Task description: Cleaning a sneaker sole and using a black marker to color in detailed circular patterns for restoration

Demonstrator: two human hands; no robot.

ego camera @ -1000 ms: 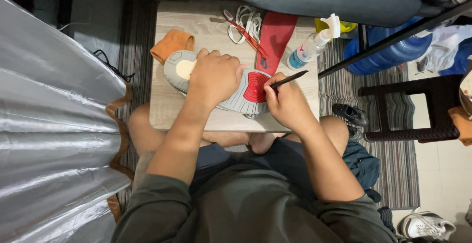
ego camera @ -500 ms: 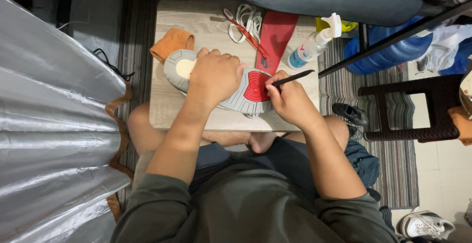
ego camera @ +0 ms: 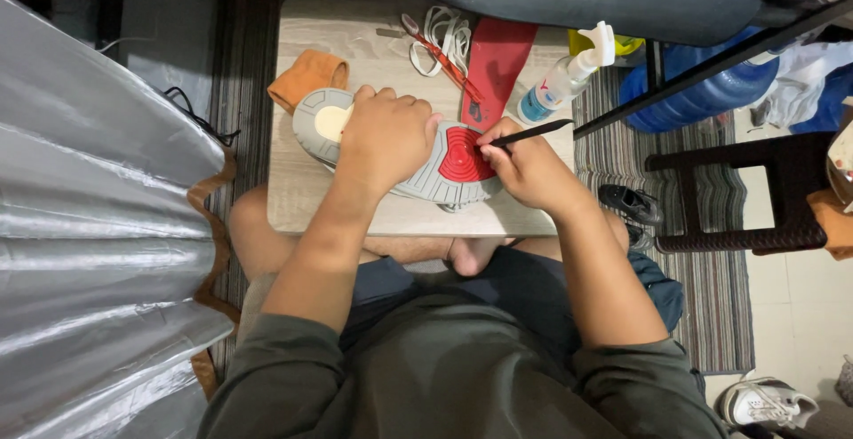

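Head view, looking straight down: the left hand is still pressed flat over the middle of the upturned shoe, fingers curled around the grey sole, pinning it to the small wooden table. Hardly anything has shifted over the last second; the right hand has only nudged a touch, still pinching the thin black brush, its tip down at the right edge of the red circular tread. So the fine work on that red patch looks ongoing, same spot, same grip. The shoe lies across the table between both hands, heel to the left, forefoot under the brush. Behind it sit an orange cloth, white laces, a red insole and a spray bottle
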